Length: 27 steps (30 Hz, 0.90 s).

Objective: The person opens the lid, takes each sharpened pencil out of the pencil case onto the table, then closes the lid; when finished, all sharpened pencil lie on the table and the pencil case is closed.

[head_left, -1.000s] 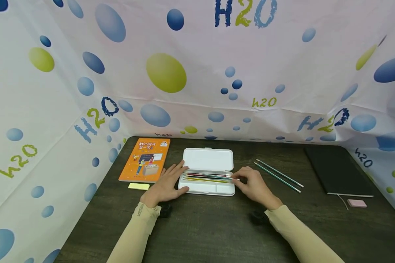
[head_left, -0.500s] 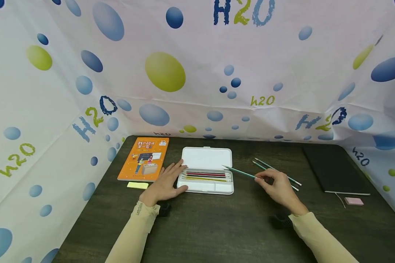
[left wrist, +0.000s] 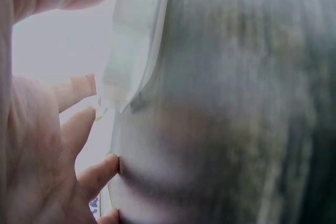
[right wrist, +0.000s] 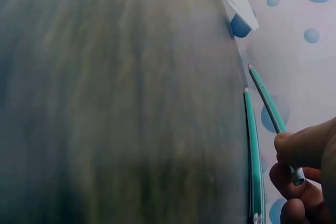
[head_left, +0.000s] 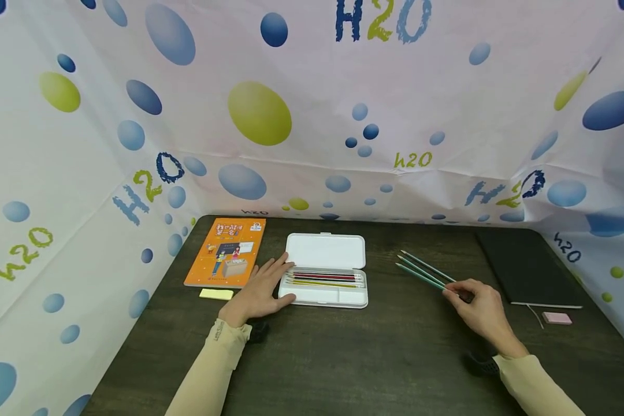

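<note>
My right hand (head_left: 479, 312) pinches a green pencil (head_left: 419, 275) near its blunt end, thumb on one side and fingers on the other. In the right wrist view this held pencil (right wrist: 269, 102) stands above the tabletop, beside two more green pencils (right wrist: 253, 156) that lie there. A white pencil case (head_left: 326, 251) lies with its lid folded back at the middle of the table. Several pencils (head_left: 325, 278), dark, red and yellow, lie side by side in its tray. Fingers spread, my left hand (head_left: 257, 296) rests at the case's left edge.
An orange book (head_left: 226, 251) lies at the back left, with a yellow eraser-like block (head_left: 216, 294) in front of it. On the right are a black notebook (head_left: 530, 268) with a ribbon and a pink eraser (head_left: 557, 318). A patterned sheet (head_left: 312, 190) hangs behind the table.
My right hand has lifted a green pencil out of the case and carried it right, to the two pencils on the table. My left hand has stayed at the case.
</note>
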Motion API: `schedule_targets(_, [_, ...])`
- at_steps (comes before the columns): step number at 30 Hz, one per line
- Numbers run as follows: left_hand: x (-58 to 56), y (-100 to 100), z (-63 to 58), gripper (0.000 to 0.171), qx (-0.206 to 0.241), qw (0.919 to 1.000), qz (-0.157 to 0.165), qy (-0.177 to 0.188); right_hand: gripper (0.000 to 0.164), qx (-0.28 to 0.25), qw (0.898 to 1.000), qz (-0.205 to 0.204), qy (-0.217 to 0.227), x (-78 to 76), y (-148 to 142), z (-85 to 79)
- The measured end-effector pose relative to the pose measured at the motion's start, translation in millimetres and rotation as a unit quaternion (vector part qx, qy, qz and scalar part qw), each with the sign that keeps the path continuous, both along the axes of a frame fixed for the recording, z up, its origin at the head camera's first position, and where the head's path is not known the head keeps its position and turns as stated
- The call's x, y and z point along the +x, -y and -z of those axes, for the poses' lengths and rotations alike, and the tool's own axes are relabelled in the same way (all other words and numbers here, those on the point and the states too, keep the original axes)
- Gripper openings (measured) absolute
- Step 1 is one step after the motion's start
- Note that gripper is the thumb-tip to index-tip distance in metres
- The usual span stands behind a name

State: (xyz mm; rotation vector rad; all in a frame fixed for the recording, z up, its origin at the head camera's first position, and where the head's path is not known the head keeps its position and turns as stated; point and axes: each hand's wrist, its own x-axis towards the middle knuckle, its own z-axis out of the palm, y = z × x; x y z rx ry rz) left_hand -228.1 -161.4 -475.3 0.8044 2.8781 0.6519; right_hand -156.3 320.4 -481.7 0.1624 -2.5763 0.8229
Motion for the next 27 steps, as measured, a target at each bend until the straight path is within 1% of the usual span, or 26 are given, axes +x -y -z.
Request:
schedule_targets(5, [1.2,-0.6,1.4,0.077,-0.003,0.9999,-0.004,0.011,0.005,0.012,1.000,0.012,0.007,4.9,-6.6,2.3])
schedule_targets(11, [0.6,0.2,-0.2,0.077,0.003,0.9999,-0.006,0.009,0.005,0.027,0.999,0.017,0.008,2.4,-10.5,2.7])
schedule_targets(15, [0.5,0.8,0.0,0.077,0.002,0.9999,-0.007,0.011,0.004,0.041,0.999,0.003,0.014,1.8,-11.1,1.4])
schedule_targets(22, [1.2,0.4,-0.5,0.077,0.008,0.9999,-0.007,0.011,0.005,0.083,0.996,-0.028,0.003,0.1,-12.3,0.0])
schedule_targets(27, [1.5,1.0,-1.4,0.077,0.007,0.9999,-0.007,0.011,0.005,0.095,0.995,-0.033,0.022,0.3,-12.0,-0.5])
